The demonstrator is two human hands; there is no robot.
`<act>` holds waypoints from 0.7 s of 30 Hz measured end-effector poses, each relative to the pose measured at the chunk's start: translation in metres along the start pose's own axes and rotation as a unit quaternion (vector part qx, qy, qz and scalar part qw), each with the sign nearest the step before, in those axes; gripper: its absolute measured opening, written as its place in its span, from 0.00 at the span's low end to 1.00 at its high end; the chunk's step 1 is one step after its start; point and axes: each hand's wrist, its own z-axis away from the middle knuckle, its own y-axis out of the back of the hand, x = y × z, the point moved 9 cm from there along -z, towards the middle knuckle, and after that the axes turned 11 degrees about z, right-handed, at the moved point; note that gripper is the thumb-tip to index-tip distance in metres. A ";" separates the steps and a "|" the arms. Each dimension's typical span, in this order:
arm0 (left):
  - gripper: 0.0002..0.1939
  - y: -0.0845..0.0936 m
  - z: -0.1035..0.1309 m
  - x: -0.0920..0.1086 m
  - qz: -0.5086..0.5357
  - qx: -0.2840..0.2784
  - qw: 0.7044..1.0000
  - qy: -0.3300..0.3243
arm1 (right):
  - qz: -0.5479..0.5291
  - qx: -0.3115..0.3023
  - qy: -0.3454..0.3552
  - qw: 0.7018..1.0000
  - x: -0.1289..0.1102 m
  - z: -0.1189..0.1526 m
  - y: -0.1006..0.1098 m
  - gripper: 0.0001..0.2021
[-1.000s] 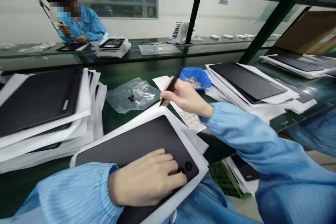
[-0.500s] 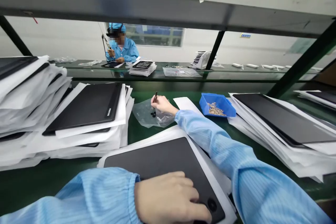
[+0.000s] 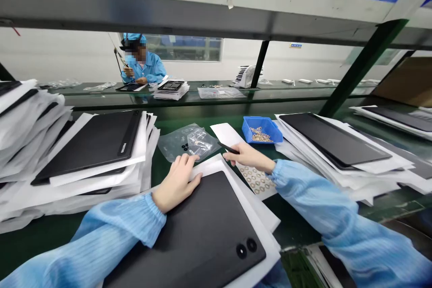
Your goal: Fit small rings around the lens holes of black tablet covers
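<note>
Tablet (image 3: pixel 202 216) lies on white sheets (image 3: pixel 259 225); my left hand (image 3: pixel 178 180), loosely spread, gripping nothing visible, rests at its far edge; beyond it, my right hand (image 3: pixel 249 156) pinches a dark tool (image 3: pixel 228 147), probably a small-part step needing steady aim next

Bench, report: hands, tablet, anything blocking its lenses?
Left hand at far edge of tablet. Right hand holding slim black tool. White sheets underneath; lenses uncovered.

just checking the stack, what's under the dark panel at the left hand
White sheets lie beneath the dark panel, showing past its far and right edges. Anything else under its middle is covered by the panel.
</note>
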 end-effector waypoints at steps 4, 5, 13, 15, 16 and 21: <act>0.10 -0.004 0.002 -0.004 0.008 -0.013 0.999 0.029 | -0.009 -0.051 -0.002 0.999 -0.002 0.017 -0.025 0.17; 0.10 -0.005 0.002 -0.004 0.010 -0.016 0.999 0.036 | -0.004 -0.044 0.005 0.999 -0.006 0.018 -0.025 0.15; 0.18 0.013 -0.005 0.006 0.019 -0.019 0.996 0.081 | -0.057 0.074 0.020 0.995 -0.024 0.022 -0.005 0.13; 0.22 0.016 -0.006 0.010 0.019 -0.022 0.995 0.096 | -0.147 0.056 0.002 0.988 -0.024 0.022 -0.010 0.13; 0.23 0.017 -0.006 0.012 0.018 -0.026 0.994 0.105 | -0.191 0.049 -0.006 0.980 -0.025 0.023 -0.012 0.14; 0.23 0.058 -0.008 0.014 -0.019 0.006 0.988 0.154 | -0.318 0.031 0.043 0.947 -0.044 0.033 -0.014 0.21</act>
